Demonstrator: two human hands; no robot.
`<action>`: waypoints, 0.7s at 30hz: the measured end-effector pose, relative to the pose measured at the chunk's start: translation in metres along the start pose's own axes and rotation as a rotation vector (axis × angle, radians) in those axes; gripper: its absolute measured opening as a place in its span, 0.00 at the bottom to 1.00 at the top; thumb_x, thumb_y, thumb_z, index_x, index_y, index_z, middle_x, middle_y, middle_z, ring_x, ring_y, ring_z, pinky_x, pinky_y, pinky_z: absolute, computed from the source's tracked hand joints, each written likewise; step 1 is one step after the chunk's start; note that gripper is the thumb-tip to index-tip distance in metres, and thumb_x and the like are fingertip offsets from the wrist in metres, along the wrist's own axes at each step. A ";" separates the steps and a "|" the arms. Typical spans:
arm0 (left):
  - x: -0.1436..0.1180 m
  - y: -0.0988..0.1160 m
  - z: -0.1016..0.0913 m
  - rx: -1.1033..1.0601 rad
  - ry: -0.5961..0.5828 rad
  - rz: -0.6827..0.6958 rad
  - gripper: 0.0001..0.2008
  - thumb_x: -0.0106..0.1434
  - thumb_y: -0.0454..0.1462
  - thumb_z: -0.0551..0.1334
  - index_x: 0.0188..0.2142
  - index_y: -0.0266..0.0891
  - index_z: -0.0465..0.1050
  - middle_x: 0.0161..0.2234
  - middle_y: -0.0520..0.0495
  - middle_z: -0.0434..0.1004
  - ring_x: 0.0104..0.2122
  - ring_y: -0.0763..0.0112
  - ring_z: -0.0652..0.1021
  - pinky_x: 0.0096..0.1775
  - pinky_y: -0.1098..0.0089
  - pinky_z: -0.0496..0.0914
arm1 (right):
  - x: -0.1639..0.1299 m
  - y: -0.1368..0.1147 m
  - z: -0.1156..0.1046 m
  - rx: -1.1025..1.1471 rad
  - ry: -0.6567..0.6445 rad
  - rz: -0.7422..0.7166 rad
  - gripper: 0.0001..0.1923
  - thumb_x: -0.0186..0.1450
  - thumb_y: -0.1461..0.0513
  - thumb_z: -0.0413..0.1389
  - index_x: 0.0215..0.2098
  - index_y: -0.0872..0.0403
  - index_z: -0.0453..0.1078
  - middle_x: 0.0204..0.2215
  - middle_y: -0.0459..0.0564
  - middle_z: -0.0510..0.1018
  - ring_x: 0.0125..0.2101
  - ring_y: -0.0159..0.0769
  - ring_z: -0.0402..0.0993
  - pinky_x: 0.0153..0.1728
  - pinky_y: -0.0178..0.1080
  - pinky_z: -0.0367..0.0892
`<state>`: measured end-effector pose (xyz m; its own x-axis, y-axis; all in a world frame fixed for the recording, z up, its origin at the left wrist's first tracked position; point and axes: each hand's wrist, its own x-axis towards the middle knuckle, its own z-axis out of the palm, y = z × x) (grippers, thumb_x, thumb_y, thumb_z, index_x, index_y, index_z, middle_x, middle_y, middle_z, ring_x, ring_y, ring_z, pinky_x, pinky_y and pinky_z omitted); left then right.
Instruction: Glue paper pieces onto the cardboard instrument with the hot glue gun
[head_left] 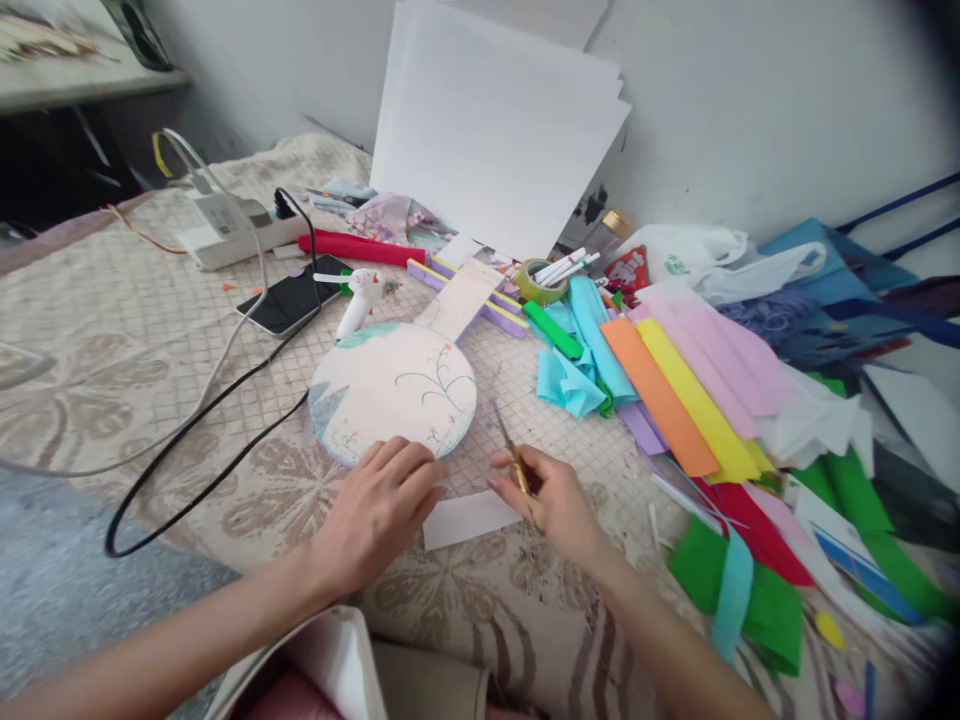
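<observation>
While the left hand (382,505) presses flat on the paper (469,518), the right hand (551,500) grips scissors (510,450) pointing away, their handles hidden.

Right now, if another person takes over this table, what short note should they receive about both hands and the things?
Left hand: flat on the table, fingers at the edge of the white paper piece, near the round decorated board.
Right hand: holds small gold scissors, blades pointing up and away, beside the same paper.
Coloured paper sheets lie to the right; glue gun stands behind the board.
Done: nothing visibly cut from the white piece.
Left: cannot tell.
</observation>
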<state>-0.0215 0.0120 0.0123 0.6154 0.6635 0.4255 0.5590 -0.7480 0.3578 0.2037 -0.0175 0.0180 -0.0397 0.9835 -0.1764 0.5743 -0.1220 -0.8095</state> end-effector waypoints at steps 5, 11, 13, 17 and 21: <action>-0.009 -0.004 -0.003 -0.026 -0.018 0.016 0.03 0.65 0.33 0.57 0.36 0.38 0.69 0.30 0.48 0.72 0.32 0.67 0.69 0.34 0.65 0.64 | 0.025 -0.023 0.027 -0.172 0.050 -0.190 0.12 0.59 0.57 0.58 0.23 0.54 0.64 0.22 0.43 0.66 0.24 0.30 0.61 0.25 0.32 0.55; -0.029 -0.021 -0.008 -0.060 0.044 -0.004 0.03 0.63 0.31 0.59 0.36 0.39 0.69 0.30 0.50 0.72 0.32 0.69 0.69 0.36 0.66 0.64 | 0.031 -0.026 0.036 -0.031 0.054 -0.135 0.11 0.61 0.59 0.55 0.23 0.54 0.62 0.18 0.40 0.63 0.20 0.27 0.58 0.22 0.31 0.53; -0.032 -0.029 -0.012 -0.070 0.098 -0.021 0.05 0.62 0.30 0.60 0.37 0.40 0.69 0.31 0.50 0.73 0.32 0.69 0.70 0.36 0.66 0.65 | 0.028 -0.025 0.024 0.040 0.112 -0.085 0.11 0.62 0.57 0.54 0.25 0.54 0.63 0.16 0.39 0.61 0.18 0.27 0.57 0.20 0.32 0.54; -0.030 -0.047 -0.026 -0.074 0.237 -0.144 0.08 0.61 0.29 0.60 0.39 0.42 0.69 0.33 0.50 0.73 0.34 0.68 0.72 0.38 0.65 0.67 | 0.028 -0.014 -0.015 0.068 0.440 -0.080 0.14 0.62 0.55 0.56 0.24 0.53 0.63 0.17 0.41 0.64 0.20 0.28 0.60 0.22 0.32 0.57; -0.020 -0.063 -0.040 -0.060 0.337 -0.407 0.11 0.62 0.36 0.60 0.45 0.43 0.67 0.43 0.47 0.71 0.44 0.62 0.73 0.46 0.60 0.68 | 0.033 0.003 -0.040 0.168 0.652 -0.065 0.16 0.63 0.51 0.54 0.25 0.53 0.64 0.17 0.42 0.65 0.20 0.30 0.64 0.24 0.34 0.61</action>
<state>-0.0906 0.0451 0.0145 0.1367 0.8652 0.4825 0.6764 -0.4374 0.5926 0.2362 0.0198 0.0322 0.4616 0.8626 0.2068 0.4500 -0.0268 -0.8926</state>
